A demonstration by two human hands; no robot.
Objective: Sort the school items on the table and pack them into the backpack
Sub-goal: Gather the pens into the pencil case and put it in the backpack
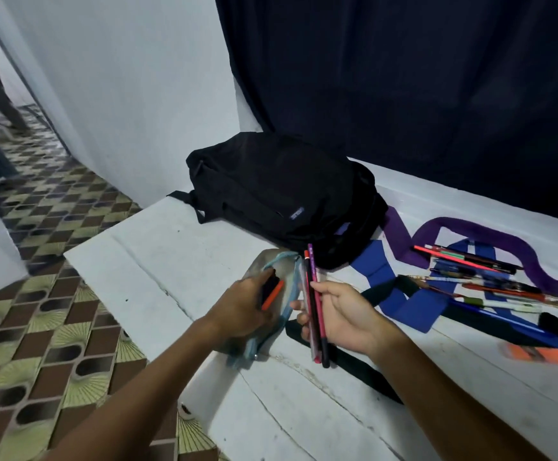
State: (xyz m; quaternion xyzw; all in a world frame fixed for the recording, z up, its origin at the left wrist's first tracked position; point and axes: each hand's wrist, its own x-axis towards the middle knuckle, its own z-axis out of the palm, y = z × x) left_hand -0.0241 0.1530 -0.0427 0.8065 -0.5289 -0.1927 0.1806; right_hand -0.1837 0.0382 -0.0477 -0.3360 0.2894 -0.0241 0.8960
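While both hands work at the pouch, the backpack (281, 197) lies flat on the table (177, 247), just beyond them.

Left hand (241, 307) curled on the clear blue-trimmed pouch (271, 271), pinching an orange-and-black marker (271, 292) against it — right hand (344, 314), just right of the pouch, clamped round a bundle of pencils (316, 304), tips toward the backpack. Loose pens (480, 277) lie in a pile right of the backpack, on the purple-and-blue lettering — blurred.
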